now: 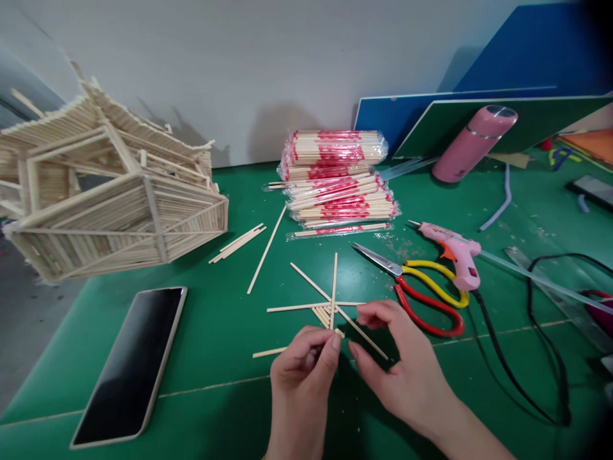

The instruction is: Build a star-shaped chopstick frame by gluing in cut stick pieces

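Note:
My left hand (306, 364) is closed in a pinch, thumb against fingers, at the near end of a thin wooden chopstick (334, 281) that points away from me. Just right of it, my right hand (402, 364) has thumb and fingers apart, its fingertips close to the end of a crosswise chopstick (292, 308). A slanting chopstick (306, 278) crosses these and runs down between the hands. Beneath the crossing lies a small group of short stick pieces (320, 314), partly covered. Another chopstick (268, 352) passes behind my left fingers.
A house-like stick model (115, 211) stands left, above a phone (131, 364). Wrapped chopstick bundles (340, 191) lie at the back, with loose sticks (238, 243) nearby. Scissors (402, 271), a pink glue gun (453, 252) with its cord, and a pink flask (474, 144) are right.

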Motion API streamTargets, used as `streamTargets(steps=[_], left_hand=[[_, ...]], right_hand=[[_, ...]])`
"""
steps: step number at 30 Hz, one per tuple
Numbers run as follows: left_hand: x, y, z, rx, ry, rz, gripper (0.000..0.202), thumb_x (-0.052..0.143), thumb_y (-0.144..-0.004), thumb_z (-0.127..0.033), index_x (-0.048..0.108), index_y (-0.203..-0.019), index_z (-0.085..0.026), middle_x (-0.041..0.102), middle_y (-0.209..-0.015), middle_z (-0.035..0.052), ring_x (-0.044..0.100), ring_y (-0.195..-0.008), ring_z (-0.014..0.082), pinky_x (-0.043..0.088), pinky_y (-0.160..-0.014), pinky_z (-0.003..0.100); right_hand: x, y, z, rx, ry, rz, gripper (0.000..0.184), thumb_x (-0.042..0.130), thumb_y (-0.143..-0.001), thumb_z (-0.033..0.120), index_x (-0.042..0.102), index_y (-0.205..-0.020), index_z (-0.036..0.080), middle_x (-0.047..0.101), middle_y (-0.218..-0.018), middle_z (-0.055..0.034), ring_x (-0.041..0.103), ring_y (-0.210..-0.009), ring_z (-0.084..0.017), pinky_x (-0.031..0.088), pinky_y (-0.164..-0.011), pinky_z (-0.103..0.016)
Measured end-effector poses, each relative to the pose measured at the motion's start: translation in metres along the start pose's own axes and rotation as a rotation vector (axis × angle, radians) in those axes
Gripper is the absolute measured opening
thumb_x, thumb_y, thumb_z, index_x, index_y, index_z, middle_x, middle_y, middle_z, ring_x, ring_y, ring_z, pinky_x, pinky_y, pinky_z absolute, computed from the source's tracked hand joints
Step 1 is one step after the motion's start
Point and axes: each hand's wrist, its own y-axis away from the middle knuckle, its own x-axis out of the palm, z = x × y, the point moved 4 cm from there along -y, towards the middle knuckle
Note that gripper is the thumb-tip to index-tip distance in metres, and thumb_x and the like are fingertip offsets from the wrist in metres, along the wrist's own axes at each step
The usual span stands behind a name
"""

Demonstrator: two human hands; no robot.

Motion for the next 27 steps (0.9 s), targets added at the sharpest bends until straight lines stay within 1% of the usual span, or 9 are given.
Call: streamTargets(steps=[3, 6, 9, 11, 14, 18, 27], left_hand=[[0.0002, 0.0002, -0.0016, 0.023, -0.03, -0.005, 0.011, 0.064, -0.066, -0.027, 0.064, -0.065, -0.016, 0.054, -0.063, 0.0001, 0.047, -0.062, 0.0111, 0.039, -0.057, 0.021], [0.0005, -0.0007, -0.0043, 0.072, -0.091, -0.001, 0.007, 0.064, -0.067, -0.024, 0.064, -0.066, -0.017, 0.054, -0.065, 0.0003, 0.048, -0.062, 0.0116, 0.039, -0.057, 0.021], [0.0004, -0.003, -0.004, 0.102, -0.138, 0.027, 0.006, 0.063, -0.069, -0.024, 0.064, -0.069, -0.018, 0.054, -0.067, 0.0006, 0.049, -0.064, 0.0123, 0.04, -0.058, 0.021], [-0.0006, -0.0047, -0.0018, 0.102, -0.126, 0.034, 0.007, 0.062, -0.069, -0.025, 0.064, -0.068, -0.018, 0.054, -0.066, 0.0004, 0.049, -0.063, 0.0124, 0.04, -0.057, 0.021], [-0.0012, -0.0058, 0.0017, 0.097, -0.096, 0.046, 0.007, 0.061, -0.07, -0.024, 0.064, -0.068, -0.018, 0.053, -0.066, -0.0002, 0.048, -0.061, 0.0115, 0.04, -0.056, 0.021], [-0.0005, -0.0044, 0.0013, 0.106, -0.08, 0.033, 0.004, 0.062, -0.069, -0.022, 0.064, -0.068, -0.018, 0.054, -0.066, -0.0004, 0.049, -0.062, 0.0114, 0.04, -0.057, 0.021], [0.0005, -0.0001, -0.0062, 0.158, -0.182, -0.006, 0.003, 0.061, -0.069, -0.021, 0.064, -0.067, -0.019, 0.055, -0.065, -0.0007, 0.05, -0.062, 0.0118, 0.039, -0.056, 0.02]], right_hand=[[0.0007, -0.0008, 0.0009, -0.06, 0.048, 0.017, 0.03, 0.058, -0.07, 0.016, 0.048, -0.097, 0.022, 0.052, -0.087, -0.0012, 0.051, -0.079, -0.014, 0.045, -0.069, -0.028], [-0.0003, -0.0009, 0.004, -0.155, 0.138, -0.029, 0.021, 0.059, -0.07, 0.017, 0.054, -0.09, 0.022, 0.05, -0.086, -0.0029, 0.052, -0.079, -0.015, 0.045, -0.068, -0.03], [0.0005, 0.0003, 0.0057, -0.201, 0.212, -0.101, 0.016, 0.059, -0.069, 0.017, 0.058, -0.084, 0.022, 0.047, -0.082, -0.0026, 0.05, -0.07, -0.014, 0.045, -0.06, -0.029], [0.0026, 0.0015, 0.0064, -0.224, 0.242, -0.133, 0.013, 0.059, -0.069, 0.016, 0.059, -0.081, 0.023, 0.046, -0.083, -0.0026, 0.048, -0.064, -0.012, 0.044, -0.055, -0.027], [0.0061, 0.0031, 0.0065, -0.246, 0.253, -0.146, 0.016, 0.058, -0.069, 0.015, 0.06, -0.082, 0.024, 0.045, -0.087, -0.0035, 0.046, -0.064, -0.012, 0.043, -0.052, -0.026], [0.0074, 0.0041, 0.0052, -0.227, 0.23, -0.156, 0.021, 0.058, -0.07, 0.015, 0.062, -0.087, 0.025, 0.044, -0.087, -0.0035, 0.046, -0.066, -0.012, 0.044, -0.053, -0.027], [0.0065, 0.0038, 0.0068, -0.252, 0.235, -0.151, 0.02, 0.057, -0.071, 0.016, 0.064, -0.088, 0.025, 0.047, -0.086, -0.0038, 0.046, -0.067, -0.013, 0.044, -0.053, -0.027]])
